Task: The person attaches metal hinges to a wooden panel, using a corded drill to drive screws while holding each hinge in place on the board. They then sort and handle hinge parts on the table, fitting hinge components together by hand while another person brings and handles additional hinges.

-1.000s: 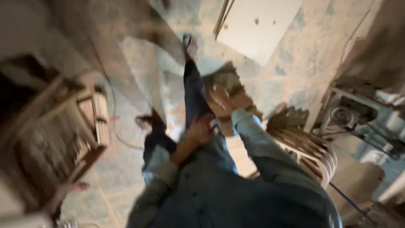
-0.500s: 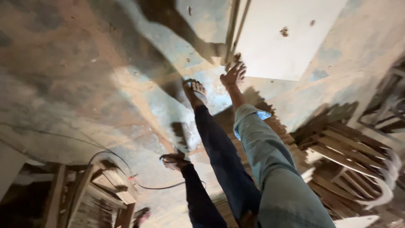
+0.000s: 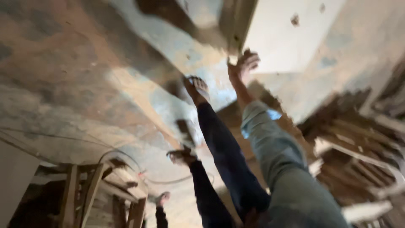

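My right hand (image 3: 243, 64) is stretched out ahead on a light blue sleeve (image 3: 270, 139), fingers spread and holding nothing. It is at the lower corner of a white flat panel (image 3: 287, 38) with a wooden edge strip (image 3: 236, 25); blur hides whether it touches. My left hand is out of the picture. Below the arm are my legs in dark trousers (image 3: 223, 156), with a sandalled foot (image 3: 196, 88) forward and the other foot (image 3: 180, 156) behind it.
The floor (image 3: 84, 84) is worn, patchy concrete with a thin cable (image 3: 126, 158) lying across it. Stacked wooden frames (image 3: 354, 152) stand at the right. A wooden rack (image 3: 84, 198) sits at the lower left. Another foot (image 3: 162, 197) shows near the bottom.
A second ago both hands were close to my body by a wooden piece. Since then the view has swung and my right arm has reached out to the white panel; the left hand left view.
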